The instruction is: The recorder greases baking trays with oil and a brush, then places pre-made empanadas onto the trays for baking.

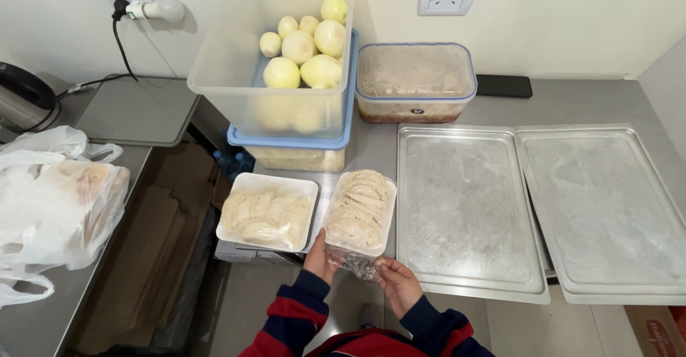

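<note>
Both hands' grip, left hand [319, 258] and right hand [397, 283], pinches the wrapped foam tray of dough strips [357, 212] at the steel bench [371, 146] edge; loose film could slip, tipping it off.

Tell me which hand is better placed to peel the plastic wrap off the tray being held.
Probably the right hand: its fingers already pinch the bunched wrap, while the left hand steadies the tray.

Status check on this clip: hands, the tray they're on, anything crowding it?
Left hand and right hand both grip the wrapped foam tray at its near end. Second foam tray close on its left; floured baking pan on its right.
</note>
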